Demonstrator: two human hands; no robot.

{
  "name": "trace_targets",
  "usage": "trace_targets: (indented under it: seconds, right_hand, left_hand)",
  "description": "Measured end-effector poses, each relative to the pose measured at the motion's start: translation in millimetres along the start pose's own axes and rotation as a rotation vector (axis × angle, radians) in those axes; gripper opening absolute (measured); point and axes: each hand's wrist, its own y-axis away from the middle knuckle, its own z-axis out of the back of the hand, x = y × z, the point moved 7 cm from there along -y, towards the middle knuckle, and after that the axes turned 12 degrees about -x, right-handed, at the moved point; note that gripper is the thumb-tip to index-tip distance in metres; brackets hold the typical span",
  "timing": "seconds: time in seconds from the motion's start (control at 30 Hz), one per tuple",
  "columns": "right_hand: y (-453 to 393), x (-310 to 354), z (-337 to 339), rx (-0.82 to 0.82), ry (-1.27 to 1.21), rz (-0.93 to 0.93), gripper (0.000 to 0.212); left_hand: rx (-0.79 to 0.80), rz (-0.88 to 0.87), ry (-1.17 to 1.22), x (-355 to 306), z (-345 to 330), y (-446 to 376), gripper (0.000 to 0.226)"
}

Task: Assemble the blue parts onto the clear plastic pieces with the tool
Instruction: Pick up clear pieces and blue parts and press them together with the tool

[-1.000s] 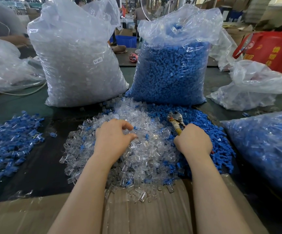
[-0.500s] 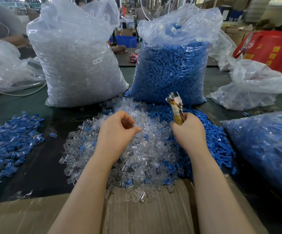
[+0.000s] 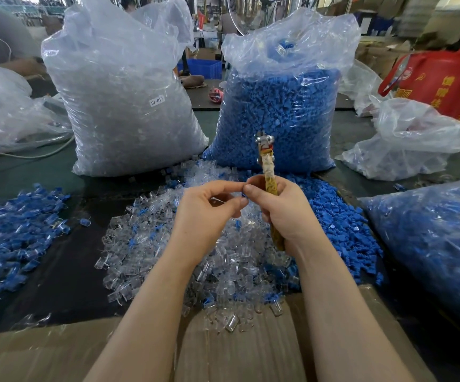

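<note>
While both hands (image 3: pixel 206 213) pinch — blue part (image 3: pixel 244 194) between fingertips.

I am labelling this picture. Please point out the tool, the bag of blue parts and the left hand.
tool (image 3: pixel 265 144): head view, metal head.
bag of blue parts (image 3: pixel 281 117): head view, front face.
left hand (image 3: pixel 204 213): head view, back of hand.

Two forearms enter from bottom edge of view, both bare from lower frame edge to wrist. No sleeve, glove, watch, ring or band visible on either. Left hand (image 3: pixel 205 213): bare, five digits, nails short and unpainted where visible. Right hand (image 3: pixel 284 209): bare, nails short, thumbnail visible, unpainted. Forearms slender, widening toward bottom of view through wide-angle distortion. Upper arms, shoulders, torso and clothing outside view. No markings on visible parts.
</note>
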Motion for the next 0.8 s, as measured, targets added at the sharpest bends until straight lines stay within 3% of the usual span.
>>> trace_targets:
  seconds: [0.43, 0.67, 0.8]
  right_hand:
    - [2.9, 6.2, -6.3, 0.068, 0.118, 0.107, 0.006]
    - [0.0, 3.2, -4.7, -0.037, 0.254, 0.146, 0.014]
    - [0.5, 6.1, -5.3, -0.097, 0.274, 0.214, 0.011]
  left_hand:
    - [-0.102, -0.009, -0.069, 5.3, 7.1, -4.6, 0.012]
    - [-0.076, 0.052, -0.008, 7.6, 6.5, -6.7, 0.025]
    - [-0.183, 0.167, 0.12, 14.6, 8.3, -7.3, 0.019]
